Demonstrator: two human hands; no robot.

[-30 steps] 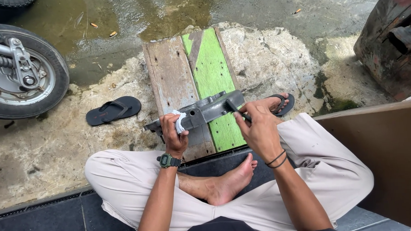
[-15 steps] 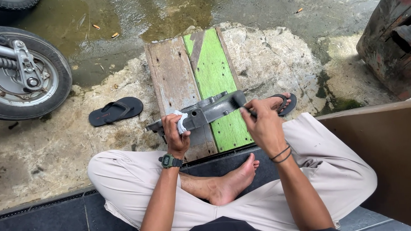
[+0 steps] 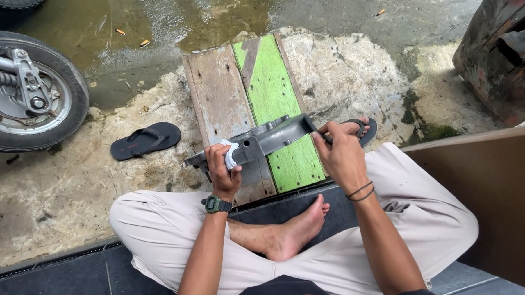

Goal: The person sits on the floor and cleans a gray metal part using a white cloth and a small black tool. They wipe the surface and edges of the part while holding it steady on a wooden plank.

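grey engine cover (image 3: 262,140) between hands, left hand (image 3: 221,173) gripping, right hand (image 3: 341,156) beside

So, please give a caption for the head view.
Seated person's left hand grips grey metal cover with white cloth; right hand brushes its end.

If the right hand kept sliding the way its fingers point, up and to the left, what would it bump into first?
Probably the grey metal cover: the right hand already has a dark tool against its right end. Beyond lies the wooden board. Depth is hard to judge from above.
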